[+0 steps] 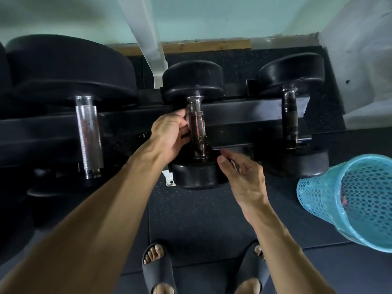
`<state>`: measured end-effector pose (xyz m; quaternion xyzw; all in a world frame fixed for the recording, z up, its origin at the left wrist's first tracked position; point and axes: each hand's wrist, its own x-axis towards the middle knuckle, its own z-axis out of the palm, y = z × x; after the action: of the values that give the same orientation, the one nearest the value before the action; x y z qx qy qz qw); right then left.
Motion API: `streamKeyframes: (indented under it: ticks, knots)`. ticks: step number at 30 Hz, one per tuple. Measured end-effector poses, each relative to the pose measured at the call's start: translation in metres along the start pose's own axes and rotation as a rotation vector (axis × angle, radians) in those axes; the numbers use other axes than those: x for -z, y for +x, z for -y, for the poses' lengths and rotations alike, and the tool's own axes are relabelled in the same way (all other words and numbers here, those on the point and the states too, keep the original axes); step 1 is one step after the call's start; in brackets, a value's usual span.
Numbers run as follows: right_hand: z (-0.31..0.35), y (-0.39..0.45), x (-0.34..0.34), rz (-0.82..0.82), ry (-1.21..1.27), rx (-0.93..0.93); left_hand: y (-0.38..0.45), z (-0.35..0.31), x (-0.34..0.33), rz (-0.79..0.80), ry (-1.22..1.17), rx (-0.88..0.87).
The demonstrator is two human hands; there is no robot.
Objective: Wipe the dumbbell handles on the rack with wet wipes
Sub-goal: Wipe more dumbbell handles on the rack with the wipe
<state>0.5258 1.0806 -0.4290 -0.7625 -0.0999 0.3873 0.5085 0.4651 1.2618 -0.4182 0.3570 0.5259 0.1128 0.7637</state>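
- Large black rubber-headed dumbbell with a bright knurled steel handle (89, 136), at nine o'clock on the black steel rack (244, 111): the handle is a straight cylinder with fine cross-hatch texture. No hand is near it.
- Left hand (171, 134), just left of centre: its fingers are curled against the left side of the middle dumbbell's dark, glossy contoured handle (196, 126). Whether they close fully round the bar cannot be told, and no wet wipe is visible in this hand.
- Middle handle: swollen at its middle, flared at both collars, with a reflective finish. It sits between round matte black rubber heads (194, 81) at twelve and six o'clock.
- Right hand (244, 177), at five o'clock from that handle: fingers straight and relaxed, holding nothing, its fingertips near the rack's front rail.
- Small dumbbell with a dark worn handle (289, 117), at two o'clock: the surface is dull and unevenly coloured.
- Turquoise perforated plastic basket with a thin liner (356, 198), at four o'clock, tilted toward the camera.
- Risk, as a judgement: with no wipe seen, the handle may be rubbed bare-handed and stay uncleaned. The glossy bar could slip when wet, and rolling the dumbbell on the rail could pinch the right fingertips.
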Motion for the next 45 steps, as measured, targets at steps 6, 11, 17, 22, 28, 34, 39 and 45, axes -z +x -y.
streamKeyframes:
  ticks: [6,11,17,22,28,34,39,45]
  knots:
    - [-0.005,0.003,0.001,0.019,-0.02,0.022,0.015,-0.004,-0.006,-0.139,-0.169,-0.091]
    - [-0.004,-0.001,-0.003,0.03,-0.022,0.068,0.011,0.015,0.003,-0.133,-0.146,0.015]
    - [0.0,-0.005,-0.01,0.051,-0.202,0.044,0.025,-0.003,-0.002,-0.158,-0.122,-0.069]
    - [-0.005,-0.004,-0.013,0.038,-0.17,0.037,0.006,0.016,0.009,-0.09,0.13,-0.005]
    - [-0.002,-0.004,-0.011,0.076,-0.219,0.03,0.02,-0.006,-0.003,-0.195,-0.143,-0.044]
    - [-0.003,-0.003,-0.02,0.118,-0.213,-0.002,0.0,0.017,0.015,-0.1,0.146,0.071]
    - [-0.004,-0.004,-0.017,0.158,-0.274,0.014,0.011,-0.008,0.006,-0.167,-0.009,-0.013]
    - [0.001,-0.007,-0.016,0.162,-0.288,0.027,0.005,0.007,0.018,-0.084,0.33,0.068]
